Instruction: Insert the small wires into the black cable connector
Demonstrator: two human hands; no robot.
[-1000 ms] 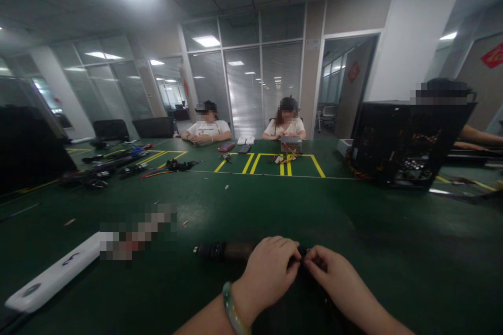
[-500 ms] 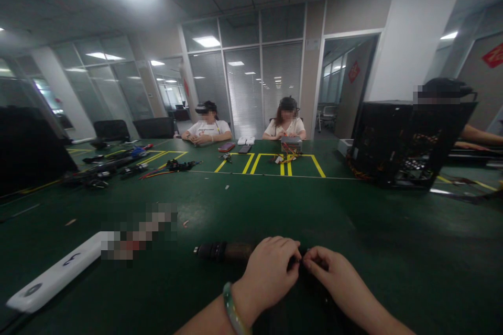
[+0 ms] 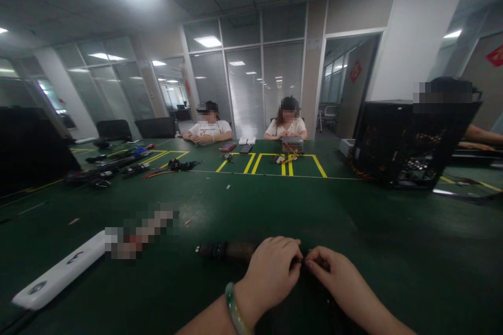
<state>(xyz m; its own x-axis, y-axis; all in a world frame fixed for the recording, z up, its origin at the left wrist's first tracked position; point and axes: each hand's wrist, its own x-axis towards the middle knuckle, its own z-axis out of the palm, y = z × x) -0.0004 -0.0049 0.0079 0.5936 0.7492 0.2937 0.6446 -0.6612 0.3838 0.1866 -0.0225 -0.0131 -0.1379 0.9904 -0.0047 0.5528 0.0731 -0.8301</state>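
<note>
A dark power drill (image 3: 239, 252) lies on its side on the green table, its chuck pointing left with a short metal tip. My left hand (image 3: 273, 264), a green bangle on its wrist, is curled over the rear of the drill body and hides much of it. Close against it on the right, my right hand (image 3: 334, 269) has thumb and forefinger pinched together. Fingertips of both hands almost meet at the drill's back end. Whatever small part lies between them is too dark and covered to make out. The drill's lower portion fades into shadow beneath my wrists.
A white power strip (image 3: 58, 275) lies to the left, its far end blurred out. Black cables (image 3: 176, 165) and tools spread at the far left. An open black computer case (image 3: 408, 146) stands at right. Two people sit opposite, behind a metal box (image 3: 293, 144); another is at right.
The view has shifted very slightly. Both hands stay at the drill's rear, with only tiny finger movement; the drill lies as before.
</note>
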